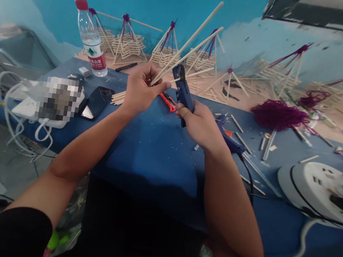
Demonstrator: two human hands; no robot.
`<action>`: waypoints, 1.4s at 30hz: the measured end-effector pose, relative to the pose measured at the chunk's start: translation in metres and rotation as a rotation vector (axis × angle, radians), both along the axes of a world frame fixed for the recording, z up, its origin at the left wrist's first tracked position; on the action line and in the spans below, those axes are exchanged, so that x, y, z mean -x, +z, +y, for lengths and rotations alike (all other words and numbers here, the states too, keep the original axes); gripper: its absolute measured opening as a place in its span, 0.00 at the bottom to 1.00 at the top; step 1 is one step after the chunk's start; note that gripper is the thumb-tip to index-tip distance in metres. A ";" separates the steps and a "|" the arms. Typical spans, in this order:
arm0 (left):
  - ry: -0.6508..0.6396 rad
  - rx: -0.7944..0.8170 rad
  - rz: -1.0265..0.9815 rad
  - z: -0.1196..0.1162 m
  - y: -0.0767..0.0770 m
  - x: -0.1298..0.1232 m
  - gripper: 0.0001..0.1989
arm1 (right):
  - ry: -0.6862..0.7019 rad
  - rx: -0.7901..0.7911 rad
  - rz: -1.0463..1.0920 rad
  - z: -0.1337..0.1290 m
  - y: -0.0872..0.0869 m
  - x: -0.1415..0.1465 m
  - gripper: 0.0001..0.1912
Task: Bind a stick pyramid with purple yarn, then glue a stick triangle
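My left hand pinches the lower ends of several thin wooden sticks, which fan up and to the right. My right hand is wrapped round the handles of a dark blue plier-like tool. The tool's head points up and lies beside one of the sticks; whether its jaws touch the wood is hard to tell. Below and between the hands, an orange cutter rests on the blue table. A small bundle of cut sticks lies left of my left wrist.
Stick structures with purple string line the wall. A water bottle, phone and white power strip are left; purple yarn, a glue gun and a round white socket unit are right.
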State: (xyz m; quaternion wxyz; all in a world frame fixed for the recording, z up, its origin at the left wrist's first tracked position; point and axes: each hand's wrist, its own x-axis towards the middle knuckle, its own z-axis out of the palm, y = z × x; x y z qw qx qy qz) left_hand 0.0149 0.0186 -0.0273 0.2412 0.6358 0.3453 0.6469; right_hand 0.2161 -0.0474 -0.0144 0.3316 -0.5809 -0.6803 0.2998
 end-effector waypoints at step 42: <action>0.021 0.477 0.008 -0.002 0.021 0.010 0.13 | -0.039 0.283 0.134 0.009 -0.007 0.013 0.21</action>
